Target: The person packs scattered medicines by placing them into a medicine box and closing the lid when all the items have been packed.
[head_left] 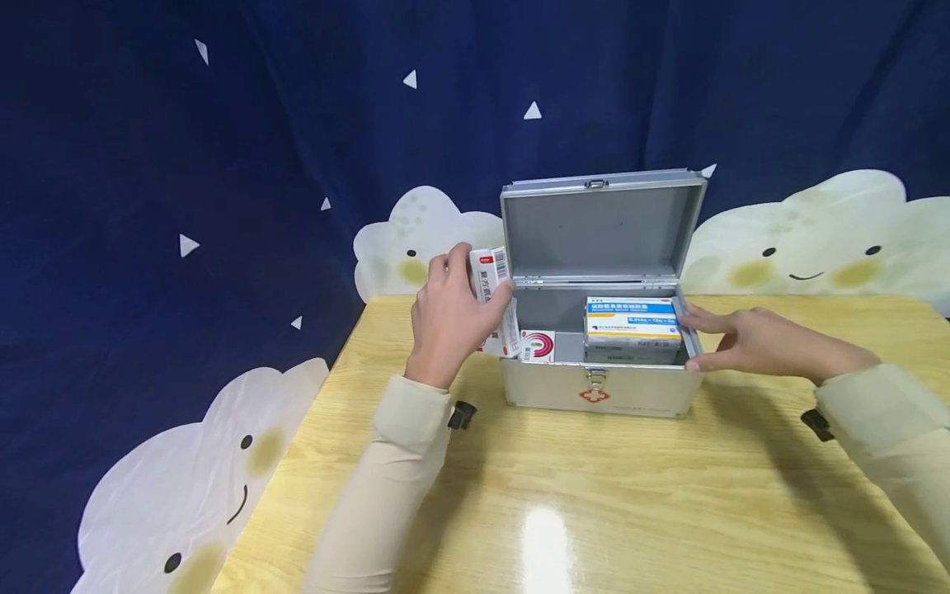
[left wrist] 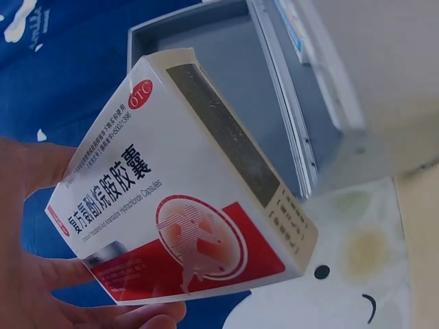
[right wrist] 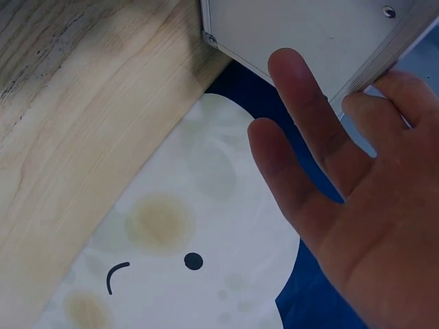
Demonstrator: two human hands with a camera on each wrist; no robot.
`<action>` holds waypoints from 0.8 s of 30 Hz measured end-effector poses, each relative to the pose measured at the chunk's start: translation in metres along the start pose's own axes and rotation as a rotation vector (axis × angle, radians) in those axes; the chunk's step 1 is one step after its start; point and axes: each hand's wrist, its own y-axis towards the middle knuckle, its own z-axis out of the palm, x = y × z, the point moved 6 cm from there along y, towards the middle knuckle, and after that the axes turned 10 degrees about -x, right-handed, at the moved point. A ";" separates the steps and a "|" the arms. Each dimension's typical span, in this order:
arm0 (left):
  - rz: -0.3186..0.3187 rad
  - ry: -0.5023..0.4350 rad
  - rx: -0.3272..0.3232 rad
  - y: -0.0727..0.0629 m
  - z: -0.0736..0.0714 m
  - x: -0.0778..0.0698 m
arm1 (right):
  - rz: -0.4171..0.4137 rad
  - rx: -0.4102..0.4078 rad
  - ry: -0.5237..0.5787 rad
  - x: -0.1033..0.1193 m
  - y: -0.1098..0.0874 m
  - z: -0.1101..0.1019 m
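My left hand (head_left: 454, 318) holds a white medicine box (head_left: 484, 272) up at the left end of an open silver first-aid case (head_left: 549, 386). In the left wrist view this medicine box (left wrist: 171, 185) shows a red panel, a red OTC mark and dark Chinese print; the fingers grip its far end. My right hand (head_left: 764, 342) grips the right side wall of the case, thumb near the front corner. Two of its fingers (right wrist: 295, 75) stretch straight along the outside in the right wrist view, while the others bend at the rim.
Inside the case stand a blue-and-white medicine box (head_left: 633, 318) at the right and a small box with pink rings (head_left: 538, 345) at the left. The raised lid (head_left: 601, 231) leans back. Behind the wooden table (head_left: 631, 495) hangs a dark blue curtain (head_left: 475, 49) with clouds.
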 end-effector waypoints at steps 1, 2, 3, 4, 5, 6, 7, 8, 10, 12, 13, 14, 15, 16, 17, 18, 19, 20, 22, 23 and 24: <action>0.005 -0.001 0.004 0.002 0.001 -0.004 | 0.002 -0.001 -0.002 0.000 0.000 0.000; 0.010 -0.002 0.006 0.004 0.003 -0.007 | 0.006 -0.001 -0.001 -0.001 0.000 -0.001; 0.015 -0.001 0.006 0.005 0.004 -0.010 | 0.006 -0.002 0.000 -0.001 0.001 -0.001; 0.017 -0.003 0.005 0.006 0.005 -0.013 | 0.004 -0.003 0.003 -0.001 0.001 -0.001; 0.019 -0.004 0.004 0.007 0.006 -0.015 | 0.004 -0.002 0.006 0.000 0.001 -0.001; 0.020 -0.007 0.004 0.008 0.007 -0.016 | 0.000 -0.003 0.007 0.000 0.001 0.000; 0.021 -0.009 0.005 0.008 0.008 -0.018 | -0.004 -0.004 0.008 0.000 0.000 -0.001; 0.019 -0.011 0.006 0.008 0.009 -0.018 | -0.008 -0.005 0.011 0.000 0.000 -0.001; 0.021 -0.013 0.005 0.008 0.011 -0.020 | -0.013 -0.005 0.016 0.000 -0.002 -0.001; 0.019 -0.011 0.008 0.009 0.013 -0.021 | -0.019 -0.008 0.019 -0.001 -0.003 -0.002; 0.017 -0.009 0.011 0.009 0.014 -0.022 | -0.019 -0.008 0.021 -0.001 -0.004 -0.002; 0.015 -0.006 0.016 0.009 0.015 -0.022 | -0.018 -0.009 0.024 -0.001 -0.004 -0.002; 0.013 -0.006 0.022 0.010 0.016 -0.024 | -0.014 -0.007 0.025 -0.001 -0.005 -0.002; 0.011 -0.005 0.028 0.010 0.017 -0.025 | -0.012 -0.005 0.024 -0.001 -0.004 -0.002; 0.010 -0.007 0.035 0.011 0.018 -0.026 | -0.009 -0.003 0.021 0.000 -0.004 -0.002; 0.011 -0.008 0.043 0.012 0.019 -0.028 | -0.006 0.000 0.021 0.000 -0.004 -0.002; 0.012 -0.009 0.049 0.012 0.021 -0.030 | -0.003 0.003 0.021 0.000 -0.004 -0.002; 0.015 -0.007 0.057 0.013 0.022 -0.032 | -0.003 0.007 0.022 0.000 -0.003 -0.002; 0.025 0.003 0.069 0.014 0.025 -0.038 | -0.004 0.011 0.021 0.000 -0.003 -0.001; 0.029 0.008 0.078 0.015 0.027 -0.040 | -0.007 0.011 0.020 0.000 -0.003 -0.001; 0.033 0.018 0.086 0.016 0.029 -0.043 | -0.010 0.012 0.020 -0.001 -0.003 -0.001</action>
